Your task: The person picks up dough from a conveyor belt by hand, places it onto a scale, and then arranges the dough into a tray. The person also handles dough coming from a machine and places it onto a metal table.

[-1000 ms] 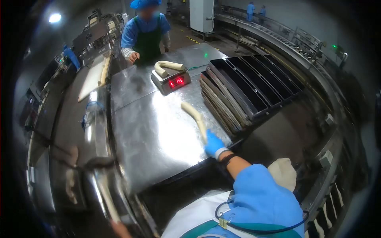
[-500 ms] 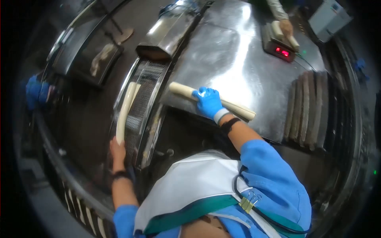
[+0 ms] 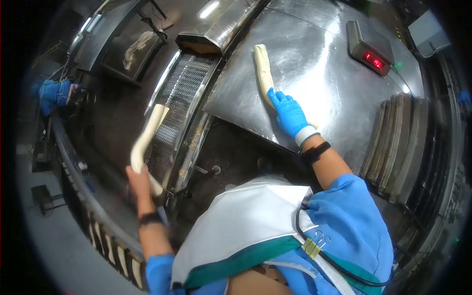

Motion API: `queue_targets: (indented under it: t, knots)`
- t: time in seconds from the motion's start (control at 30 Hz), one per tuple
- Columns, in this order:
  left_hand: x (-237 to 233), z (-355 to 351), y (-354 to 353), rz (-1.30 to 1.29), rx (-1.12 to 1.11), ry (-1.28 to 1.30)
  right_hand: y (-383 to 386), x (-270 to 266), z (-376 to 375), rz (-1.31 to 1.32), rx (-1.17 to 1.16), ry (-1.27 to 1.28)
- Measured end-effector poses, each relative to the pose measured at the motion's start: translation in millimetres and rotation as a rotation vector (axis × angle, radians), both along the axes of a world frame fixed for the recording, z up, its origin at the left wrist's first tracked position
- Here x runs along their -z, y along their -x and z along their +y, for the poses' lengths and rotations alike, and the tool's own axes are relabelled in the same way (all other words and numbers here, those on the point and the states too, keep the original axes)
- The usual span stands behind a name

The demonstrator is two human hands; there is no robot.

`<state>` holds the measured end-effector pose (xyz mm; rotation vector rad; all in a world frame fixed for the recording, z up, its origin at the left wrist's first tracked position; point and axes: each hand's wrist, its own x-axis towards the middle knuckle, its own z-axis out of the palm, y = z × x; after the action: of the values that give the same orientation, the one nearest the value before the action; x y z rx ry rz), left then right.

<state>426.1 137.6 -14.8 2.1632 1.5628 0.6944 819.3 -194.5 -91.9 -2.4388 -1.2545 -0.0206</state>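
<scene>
Head view. Two hands of the wearer are in sight, one bare and one gloved. The left hand (image 3: 139, 183), bare, is wrapped round one pale dough roll (image 3: 142, 145) near its lower bend; the fingertips are hidden. This roll rises from the hand, over the near side of one mesh conveyor (image 3: 184, 83). A further pale edge shows beside its upper end, and a pale end below the hand; whether these belong to a second roll cannot be told.

The right hand (image 3: 291, 115), in one blue glove, lies across one long dough piece (image 3: 264, 69) on the steel table (image 3: 295, 46), near the table's front edge. The piece reaches away beyond the fingers, and a short pale end shows past the wrist side. How tightly the fingers close on it cannot be told.

Also noted: one scale (image 3: 369, 46) with one red display, at the table's far right; one stack of long trays (image 3: 398, 142), several, exact count unclear; one metal hood (image 3: 216, 29) at the conveyor's far end; at least four pale strips (image 3: 109, 250) at lower left; one person in blue (image 3: 55, 93) at far left; two black wristbands, one on each of the wearer's arms; one yellow clip (image 3: 312, 247) on the wearer's clothing.
</scene>
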Motion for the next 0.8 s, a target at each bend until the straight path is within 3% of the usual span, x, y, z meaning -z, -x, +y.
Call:
queue_targets:
  t: [0.03, 0.1, 0.13, 0.17, 0.23, 0.33, 0.37, 0.43, 0.47, 0.5, 0.57, 0.67, 0.8]
  knots:
    - [-19, -10, -26, -0.108, 0.014, 0.033, 0, -11, -4, 0.059, -0.065, -0.035]
    - [-52, -37, -86, -0.47, 0.13, 0.216, -13, -30, -9, 0.191, 0.025, 0.031]
    - [-57, -46, -111, -0.508, 0.227, 0.244, -22, -34, -9, 0.257, 0.071, 0.065]
    - [-60, -57, -134, -0.546, 0.325, 0.272, -34, -22, -11, 0.147, 0.162, 0.006]
    - [-70, -107, -184, -0.295, 0.527, 0.212, -56, -27, -24, 0.28, 0.322, 0.163]
    - [-71, -170, -234, -0.079, 1.051, 0.38, -80, -23, -52, 0.365, 0.257, -0.079]
    - [-57, -173, -246, 0.019, 1.192, 0.368, -81, -37, -51, 0.457, 0.238, -0.026]
    - [-37, -167, -275, 0.142, 1.257, 0.231, -83, -74, -51, 0.643, 0.218, 0.081]
    - [-32, -163, -292, 0.204, 1.287, 0.161, -97, -46, -46, 0.448, 0.197, 0.189]
    - [-32, -160, -310, 0.286, 1.309, 0.034, -88, -54, -39, 0.38, 0.222, 0.287]
    - [-30, -157, -349, 0.441, 1.346, -0.225, -77, -39, -34, -0.014, 0.193, 0.366]
    - [-18, -162, -411, 0.727, 1.461, -0.724, -75, -20, -40, -0.034, 0.094, 0.288]
    - [-1, -178, -463, 0.868, 1.568, -0.649, -57, -19, -61, -0.049, -0.078, 0.124]
